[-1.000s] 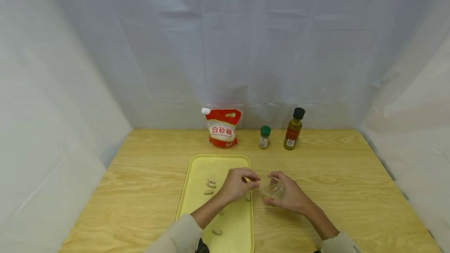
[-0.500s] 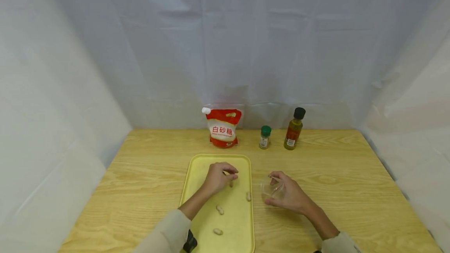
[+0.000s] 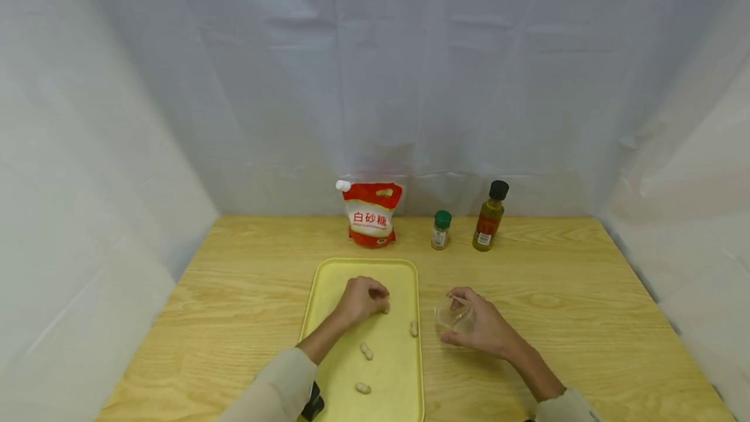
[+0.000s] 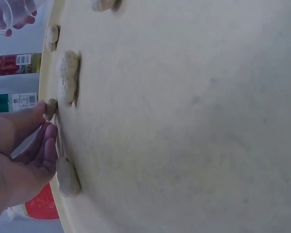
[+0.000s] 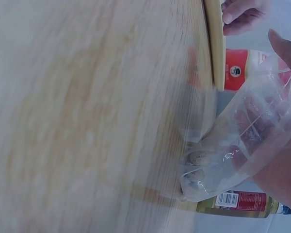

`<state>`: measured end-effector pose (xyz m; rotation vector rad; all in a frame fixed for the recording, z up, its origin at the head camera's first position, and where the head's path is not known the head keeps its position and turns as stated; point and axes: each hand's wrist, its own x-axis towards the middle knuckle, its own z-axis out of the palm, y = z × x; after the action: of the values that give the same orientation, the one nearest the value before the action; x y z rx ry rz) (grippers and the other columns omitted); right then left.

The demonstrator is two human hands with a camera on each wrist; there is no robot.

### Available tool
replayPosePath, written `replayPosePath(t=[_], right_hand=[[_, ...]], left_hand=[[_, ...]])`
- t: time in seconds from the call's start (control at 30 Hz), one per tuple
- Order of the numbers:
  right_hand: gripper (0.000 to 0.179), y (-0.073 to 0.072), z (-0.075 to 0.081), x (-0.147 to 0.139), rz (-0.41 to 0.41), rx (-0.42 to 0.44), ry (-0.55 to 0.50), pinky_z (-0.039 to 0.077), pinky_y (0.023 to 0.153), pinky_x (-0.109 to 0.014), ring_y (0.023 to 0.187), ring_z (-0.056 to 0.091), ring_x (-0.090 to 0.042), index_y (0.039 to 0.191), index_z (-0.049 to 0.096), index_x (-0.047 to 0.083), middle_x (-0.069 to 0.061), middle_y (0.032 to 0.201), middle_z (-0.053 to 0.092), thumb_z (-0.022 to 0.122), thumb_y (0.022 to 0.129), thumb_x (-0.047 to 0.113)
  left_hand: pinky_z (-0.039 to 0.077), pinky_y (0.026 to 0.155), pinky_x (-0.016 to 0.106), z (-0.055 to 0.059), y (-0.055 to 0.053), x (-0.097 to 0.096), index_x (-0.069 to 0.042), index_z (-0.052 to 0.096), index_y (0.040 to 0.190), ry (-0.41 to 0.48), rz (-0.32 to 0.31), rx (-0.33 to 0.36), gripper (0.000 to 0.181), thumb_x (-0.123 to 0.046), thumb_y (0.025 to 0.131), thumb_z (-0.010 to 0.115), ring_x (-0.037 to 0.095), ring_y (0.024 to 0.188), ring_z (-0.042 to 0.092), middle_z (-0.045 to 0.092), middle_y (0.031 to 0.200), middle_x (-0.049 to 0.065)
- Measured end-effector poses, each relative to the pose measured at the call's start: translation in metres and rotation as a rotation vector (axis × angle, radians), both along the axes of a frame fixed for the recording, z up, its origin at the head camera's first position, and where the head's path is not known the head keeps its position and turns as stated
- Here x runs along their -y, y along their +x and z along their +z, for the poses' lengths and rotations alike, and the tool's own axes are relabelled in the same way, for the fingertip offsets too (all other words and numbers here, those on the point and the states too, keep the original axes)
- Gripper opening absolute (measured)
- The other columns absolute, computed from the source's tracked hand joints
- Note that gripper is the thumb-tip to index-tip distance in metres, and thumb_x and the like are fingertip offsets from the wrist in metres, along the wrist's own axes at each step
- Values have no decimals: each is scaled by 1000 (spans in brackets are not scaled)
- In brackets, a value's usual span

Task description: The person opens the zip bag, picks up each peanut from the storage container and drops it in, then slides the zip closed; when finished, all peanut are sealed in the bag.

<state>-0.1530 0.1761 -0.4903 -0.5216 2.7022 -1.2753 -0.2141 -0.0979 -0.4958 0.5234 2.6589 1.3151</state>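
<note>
My left hand [image 3: 362, 299] is low over the yellow tray [image 3: 400, 370], its thumb and fingertips closed round an unshelled peanut [image 4: 50, 109]. More peanuts lie about the tray: one peanut [image 3: 414, 328] by the right rim, another peanut [image 3: 366, 351] in the middle, a third peanut [image 3: 363, 387] nearer me. Beside my fingers in the left wrist view is a further peanut [image 4: 68, 177], which the hand hides in the head view. My right hand [image 3: 482, 325] grips a clear plastic cup [image 3: 448, 319], tilted just right of the tray. Peanuts [image 5: 198, 158] show through its wall.
Along the back of the wooden table [image 3: 556, 292] stand a red and white sugar pouch [image 3: 372, 215], a small green-capped jar [image 3: 441, 230] and a black-capped bottle [image 3: 489, 217]. Plastic sheeting [image 3: 375, 83] surrounds the table behind and on both sides.
My left hand has moved left from beside the cup onto the tray, then down to the peanut, its fingers drawing in. The right hand and cup stay put.
</note>
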Motion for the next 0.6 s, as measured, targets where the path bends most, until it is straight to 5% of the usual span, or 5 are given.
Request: replayPosePath(t=[0.27,0.6], right_hand=[[77,0,-1,-1,-11,1,-2,44,94,-56,110,55,-30,132,44,4,-10,115,59,80,73,39],[77,0,-2,-2,-3,-16,20,44,93,-56,109,55,-30,131,44,4,-9,114,59,80,74,40]], left_hand=[[48,61,20,2,1,0,0,74,87,-34,-28,17,12,-4,76,76,10,70,58,70,81,11],[51,63,20,7,0,-3,-3,75,84,10,17,4,9,-7,76,77,11,72,63,72,83,9]])
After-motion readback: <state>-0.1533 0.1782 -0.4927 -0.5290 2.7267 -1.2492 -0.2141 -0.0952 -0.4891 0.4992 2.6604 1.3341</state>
